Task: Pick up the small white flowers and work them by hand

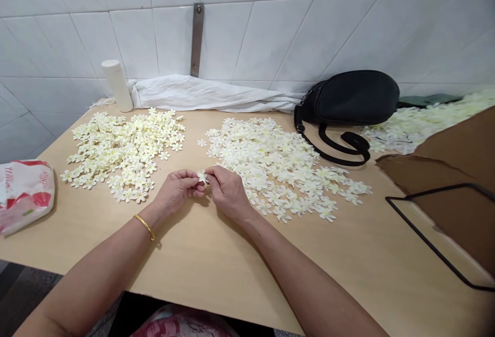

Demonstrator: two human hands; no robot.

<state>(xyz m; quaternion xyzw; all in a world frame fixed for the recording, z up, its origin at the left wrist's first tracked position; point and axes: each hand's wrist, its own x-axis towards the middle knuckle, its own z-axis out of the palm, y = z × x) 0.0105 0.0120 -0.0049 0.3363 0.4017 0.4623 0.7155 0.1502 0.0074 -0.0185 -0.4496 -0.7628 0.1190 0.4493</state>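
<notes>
Between the fingertips of both hands is one small white flower (201, 176), near the middle of the table. My left hand (178, 188), with a gold bangle on its wrist, pinches the flower from the left. From the right, my right hand (228, 190) closes its thumb and fingers on the same flower. A pile of pale yellow-white flowers (126, 148) lies beyond my left hand. Another, wider pile of white flowers (266, 161) spreads beyond and to the right of my right hand.
A white bottle (118, 86) and white cloth (209, 94) lie along the tiled wall. The black bag (358, 97) trails its strap near the right pile. Brown cardboard (456, 172), a black wire frame (429, 249) and more flowers (429, 120) are right; a red-white packet (27, 195) is left.
</notes>
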